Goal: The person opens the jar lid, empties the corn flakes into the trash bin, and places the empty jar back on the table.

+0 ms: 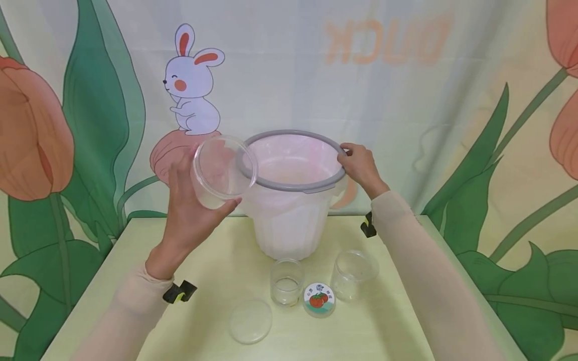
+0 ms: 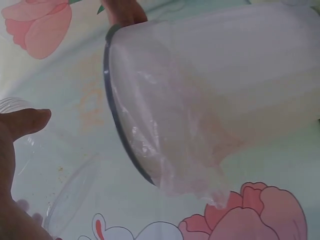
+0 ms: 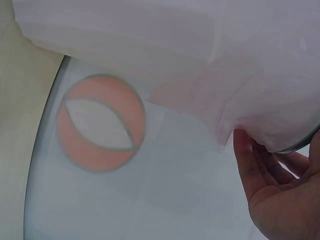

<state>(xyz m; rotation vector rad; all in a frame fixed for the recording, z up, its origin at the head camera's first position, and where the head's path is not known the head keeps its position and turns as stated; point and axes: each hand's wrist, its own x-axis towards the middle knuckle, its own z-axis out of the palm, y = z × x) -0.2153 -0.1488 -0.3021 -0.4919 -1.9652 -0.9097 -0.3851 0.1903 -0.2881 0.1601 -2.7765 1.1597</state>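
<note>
My left hand (image 1: 191,215) holds a clear plastic jar (image 1: 226,168) up at the left of a white bin (image 1: 291,228), its fingers and thumb spread round the sides. The jar is tilted with its round end towards the head camera, and it overlaps the bin's rim there. In the left wrist view, small orange-brown specks show at the jar's clear wall (image 2: 72,195). My right hand (image 1: 361,163) grips the bin's grey rim ring (image 1: 295,187) on the right, fingers curled over it. A thin pinkish bag (image 2: 165,120) lines the bin and hangs outside below the ring.
In front of the bin stand a small clear jar (image 1: 287,283) and a larger clear jar (image 1: 354,276). Between them lies a round lid with a tomato picture (image 1: 319,300). A translucent disc lid (image 1: 250,322) lies nearer. A printed curtain (image 1: 280,75) hangs behind the table.
</note>
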